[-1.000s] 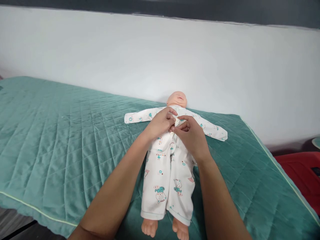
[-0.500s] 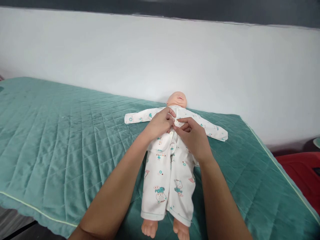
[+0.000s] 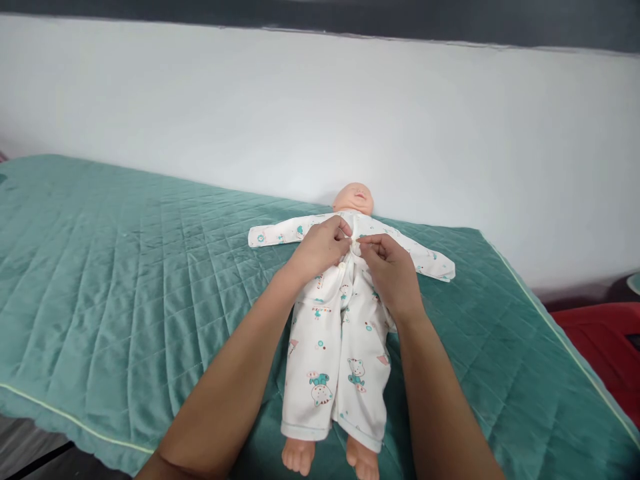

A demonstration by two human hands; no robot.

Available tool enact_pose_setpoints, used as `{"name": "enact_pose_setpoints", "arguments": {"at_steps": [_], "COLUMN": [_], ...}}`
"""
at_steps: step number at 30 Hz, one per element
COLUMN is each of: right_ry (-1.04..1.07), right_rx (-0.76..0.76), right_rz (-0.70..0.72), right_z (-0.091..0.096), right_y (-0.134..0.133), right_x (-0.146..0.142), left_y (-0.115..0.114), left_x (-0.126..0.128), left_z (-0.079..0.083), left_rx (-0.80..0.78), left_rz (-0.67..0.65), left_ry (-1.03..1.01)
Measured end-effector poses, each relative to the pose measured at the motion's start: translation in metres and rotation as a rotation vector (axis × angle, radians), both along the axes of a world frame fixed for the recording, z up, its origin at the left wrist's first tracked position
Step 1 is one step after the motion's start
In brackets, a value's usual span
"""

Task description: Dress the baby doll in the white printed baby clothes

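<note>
A baby doll (image 3: 354,198) lies on its back, head away from me and bare feet towards me. It wears a white printed pajama top (image 3: 287,231) and matching trousers (image 3: 313,360). Over the chest, my left hand (image 3: 325,245) pinches the top's front edge near a button. My right hand (image 3: 390,267) pinches the cloth just to the right of that same button (image 3: 355,246). A lower button (image 3: 342,266) shows below my left fingers. The fingertips partly hide the upper button and its buttonhole.
A green quilted cover (image 3: 125,287) lies under the doll, its pale-piped edge running along the right and front left. The white wall (image 3: 300,113) rises behind the doll's head. A red plastic chair or stool (image 3: 600,333) stands beyond the right edge.
My right fingertips have shifted slightly right, away from my left ones, and the cloth between them is drawn a little. The doll lies as before.
</note>
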State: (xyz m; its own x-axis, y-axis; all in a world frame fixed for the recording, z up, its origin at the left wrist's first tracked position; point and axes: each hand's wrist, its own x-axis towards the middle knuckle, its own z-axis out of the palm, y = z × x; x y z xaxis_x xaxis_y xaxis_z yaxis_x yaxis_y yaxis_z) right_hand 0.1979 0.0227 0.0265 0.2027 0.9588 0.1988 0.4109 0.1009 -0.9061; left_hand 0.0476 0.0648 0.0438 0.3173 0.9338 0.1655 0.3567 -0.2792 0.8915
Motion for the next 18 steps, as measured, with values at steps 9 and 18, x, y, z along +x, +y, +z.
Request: {"name": "enact_pose_setpoints", "arguments": {"at_steps": [9,18], "right_ry": [-0.029,-0.039], "right_rx": [-0.009,-0.011], "right_rz": [-0.041,-0.074], "right_z": [0.0006,-0.0012], "right_y": [0.0012,0.002], "right_x": [-0.0012,-0.001], "left_y": [-0.0005,-0.0006], "left_x": [0.0005,-0.0007], "left_z": [0.0042,0.0036], "left_rx": [-0.036,-0.117], "left_rz": [0.025,-0.026], "left_ry": [0.057,-0.025]}}
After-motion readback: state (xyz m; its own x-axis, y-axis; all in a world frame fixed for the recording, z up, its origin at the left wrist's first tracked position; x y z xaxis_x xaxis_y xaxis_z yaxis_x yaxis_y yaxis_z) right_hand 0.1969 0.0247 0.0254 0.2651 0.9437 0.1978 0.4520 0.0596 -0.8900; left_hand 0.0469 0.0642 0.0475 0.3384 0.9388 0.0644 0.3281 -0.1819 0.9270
